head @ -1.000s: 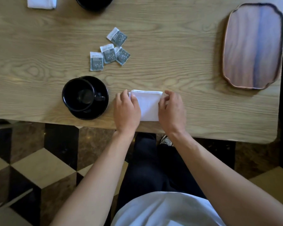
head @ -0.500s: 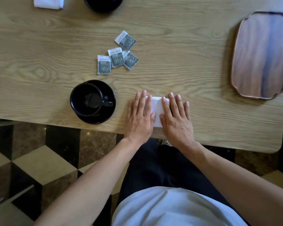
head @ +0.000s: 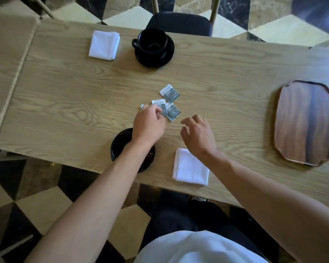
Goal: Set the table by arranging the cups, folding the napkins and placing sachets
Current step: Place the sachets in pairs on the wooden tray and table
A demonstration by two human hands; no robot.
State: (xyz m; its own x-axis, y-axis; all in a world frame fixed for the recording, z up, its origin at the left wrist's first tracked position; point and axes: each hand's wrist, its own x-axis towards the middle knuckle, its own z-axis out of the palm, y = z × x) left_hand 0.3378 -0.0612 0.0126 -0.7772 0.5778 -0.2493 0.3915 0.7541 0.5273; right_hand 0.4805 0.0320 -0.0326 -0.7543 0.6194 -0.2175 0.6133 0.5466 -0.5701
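Several small grey-and-white sachets (head: 170, 93) lie in a loose cluster at the middle of the wooden table (head: 74, 103). My left hand (head: 149, 124) is at the cluster's near side, its curled fingers pinching the middle sachet (head: 160, 103). My right hand (head: 198, 135) hovers just right of the sachets with loosely curled fingers, holding nothing. A folded white napkin (head: 190, 168) lies at the near edge under my right wrist. My left forearm mostly hides the near black cup and saucer (head: 120, 141). A second black cup (head: 152, 41) on its saucer and another folded napkin (head: 104, 44) are on the far side.
A brown wooden tray (head: 305, 122) lies at the table's right end. A dark chair (head: 179, 23) stands behind the far edge. Another table top (head: 6, 54) adjoins on the left. The floor below is checkered tile.
Both hands have left the folded napkin and moved forward to the sachets. The left hand now has its fingers on them. The view has tilted up and shows the far place setting.
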